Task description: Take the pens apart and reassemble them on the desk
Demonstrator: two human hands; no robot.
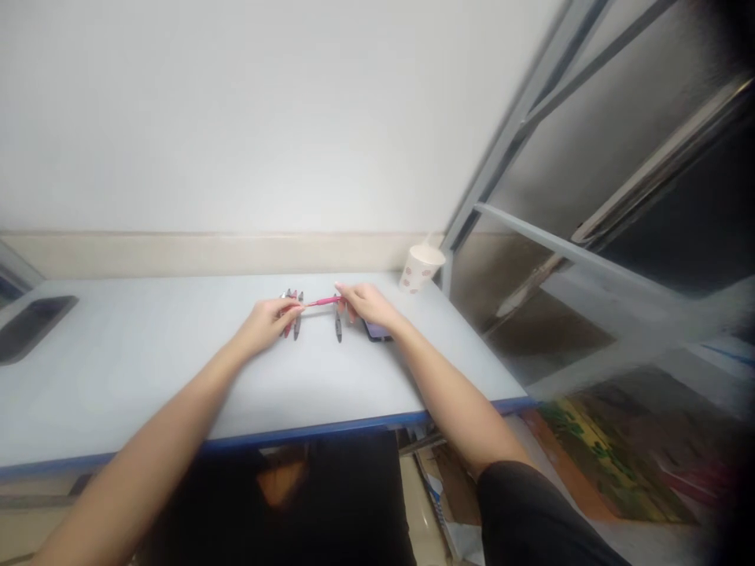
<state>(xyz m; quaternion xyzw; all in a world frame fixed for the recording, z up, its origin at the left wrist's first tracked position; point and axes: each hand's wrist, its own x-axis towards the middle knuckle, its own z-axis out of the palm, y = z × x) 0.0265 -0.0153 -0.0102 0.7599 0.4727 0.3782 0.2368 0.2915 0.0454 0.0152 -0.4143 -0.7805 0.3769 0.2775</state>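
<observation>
A pink pen [322, 301] lies crosswise between my hands, just above the white tabletop [147, 377]. My left hand [268, 324] grips one end of it, and my right hand [369, 305] pinches the other. Two dark pens stand out on the table, one [298, 316] just past my left fingers and one [338, 322] below my right fingertips. Another pen [287, 295] is mostly hidden behind my left hand. A phone with a purple back [376, 333] lies partly under my right hand.
A white paper cup with a red pattern [421, 267] stands at the far right corner. A dark flat tray or tablet [29, 328] lies at the left end. A wall runs along the back, a metal-framed window stands right, and the table has a blue front edge [307, 430].
</observation>
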